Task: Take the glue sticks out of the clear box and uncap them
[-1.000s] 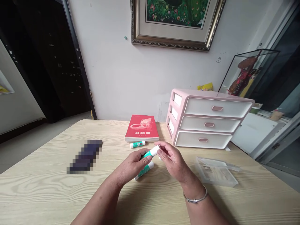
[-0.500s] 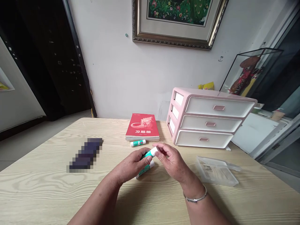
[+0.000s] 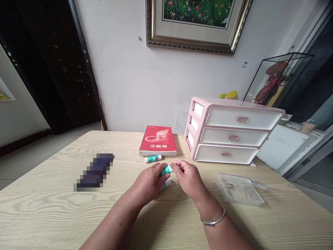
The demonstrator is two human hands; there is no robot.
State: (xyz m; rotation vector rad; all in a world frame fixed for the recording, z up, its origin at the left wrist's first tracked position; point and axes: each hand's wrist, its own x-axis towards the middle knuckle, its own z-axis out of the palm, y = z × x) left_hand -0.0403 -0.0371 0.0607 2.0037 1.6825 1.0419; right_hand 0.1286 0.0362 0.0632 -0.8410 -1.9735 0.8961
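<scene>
Pale wood-grain table (image 3: 52, 211) carries a red paperback (image 3: 157, 140) and a pink-and-white drawer unit (image 3: 229, 139). Left hand (image 3: 148, 182) and right hand (image 3: 188, 178) are together, clamped on a green-and-white glue stick (image 3: 165, 170), just above a second glue stick (image 3: 166, 184). A third glue stick (image 3: 153, 158) lies untouched beside the paperback. Whether the held stick's cap is on cannot be told.

You face a white wall (image 3: 122, 76) hung with a gilt-framed painting (image 3: 189, 47), a dark door (image 3: 52, 66) to your left, and a pink drawer unit (image 3: 231, 132) on the far edge of the table (image 3: 52, 208).
</scene>
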